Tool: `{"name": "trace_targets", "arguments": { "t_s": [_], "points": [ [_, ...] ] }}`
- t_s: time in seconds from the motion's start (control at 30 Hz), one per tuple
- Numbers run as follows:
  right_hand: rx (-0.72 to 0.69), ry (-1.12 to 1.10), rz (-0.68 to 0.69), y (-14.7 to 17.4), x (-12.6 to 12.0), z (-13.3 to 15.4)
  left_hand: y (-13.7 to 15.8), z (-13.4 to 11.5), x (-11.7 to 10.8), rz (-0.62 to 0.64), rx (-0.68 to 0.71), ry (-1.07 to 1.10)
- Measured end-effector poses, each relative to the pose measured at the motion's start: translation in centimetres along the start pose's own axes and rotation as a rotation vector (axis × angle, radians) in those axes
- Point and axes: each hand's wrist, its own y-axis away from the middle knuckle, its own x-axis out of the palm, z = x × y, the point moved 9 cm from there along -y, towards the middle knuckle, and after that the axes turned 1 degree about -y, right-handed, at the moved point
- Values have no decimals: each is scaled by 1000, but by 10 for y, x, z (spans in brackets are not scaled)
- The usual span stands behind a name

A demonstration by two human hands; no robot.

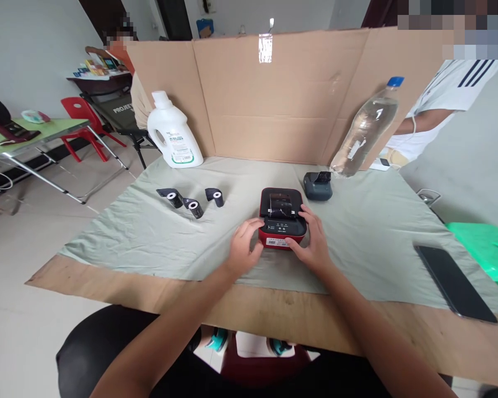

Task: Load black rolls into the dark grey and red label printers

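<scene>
A red and black label printer sits on the cloth in front of me, with a strip of dark paper lying across its top. My left hand grips the printer's left side, fingertips at the upper edge. On the opposite side my right hand holds it, thumb at the front face and fingers along the right edge. A smaller dark printer stands behind and to the right. Left of my hands lie three black paper rolls with loose ends.
A cardboard screen closes off the back. Against it stand a white jug and a tilted clear bottle with a blue cap. A phone lies near the right front edge. Two people are beyond the cardboard.
</scene>
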Motion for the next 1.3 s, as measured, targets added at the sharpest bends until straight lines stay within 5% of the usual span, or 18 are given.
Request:
{"name": "trace_targets", "arguments": {
  "t_s": [0.2, 0.33, 0.57, 0.8, 0.93, 1.07, 1.3],
  "points": [
    [-8, 14, 104, -10, -6, -1, 3, -6, -2, -15, 63, 7],
    [40, -52, 135, -57, -15, -10, 2, -4, 0, -1, 62, 30],
    [454, -205, 198, -130, 3, -72, 1, 1, 2, 22, 16, 63],
    [615, -84, 99, -121, -20, -68, 1, 2, 3, 15, 13, 81],
    [711, -220, 366, -109, -3, -42, 2, 2, 4, 14, 2, 69],
    [652, -311, 393, -111, 0, -20, 2, 1, 4, 7, 11, 77],
    [654, -527, 774, -89, 19, 3, 2, -4, 2, 3, 52, 74]
  ]
}}
